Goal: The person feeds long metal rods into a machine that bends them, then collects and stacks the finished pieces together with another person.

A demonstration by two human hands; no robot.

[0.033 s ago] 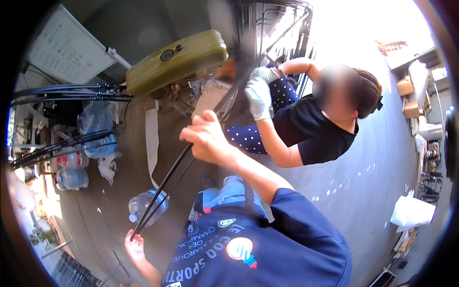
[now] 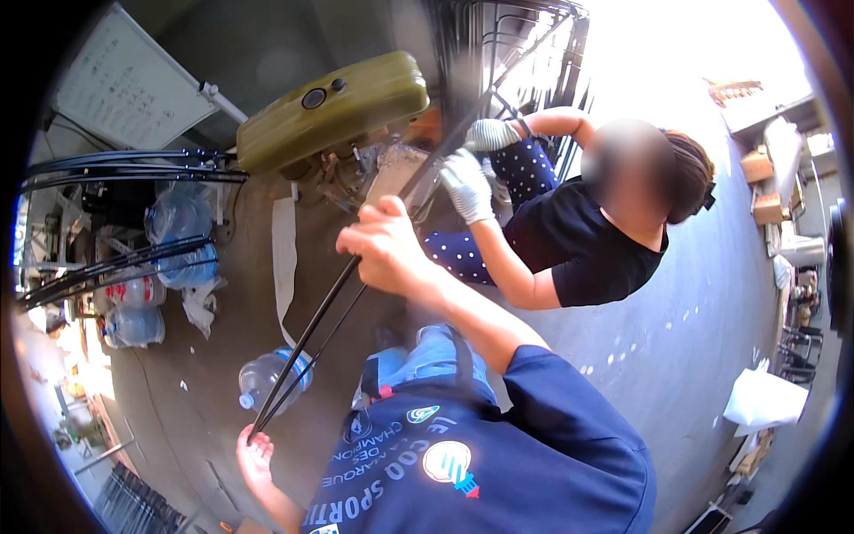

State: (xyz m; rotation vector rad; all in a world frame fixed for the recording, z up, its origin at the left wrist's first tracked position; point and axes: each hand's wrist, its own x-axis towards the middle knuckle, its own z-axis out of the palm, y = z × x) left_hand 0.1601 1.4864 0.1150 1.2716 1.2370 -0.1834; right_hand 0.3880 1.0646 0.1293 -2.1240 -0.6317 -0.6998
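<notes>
Clenching right hand point(image 2: 384, 254) fingers around black rods point(image 2: 327, 305) beyond the bottle point(image 2: 260, 377), with left hand point(image 2: 255, 456) near it, grasp unclear, apparently steadying them and needing even support.

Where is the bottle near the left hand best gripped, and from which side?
Likely its capped neck, from the person's left: narrow and uncovered in view, while black rods cross in front of the wider body. I can't tell whether it stands or lies.

Black rods point(image 2: 326, 304) and a co-worker point(image 2: 578, 236) block ahead; rightward, the floor point(image 2: 640, 356) leaves room.
</notes>
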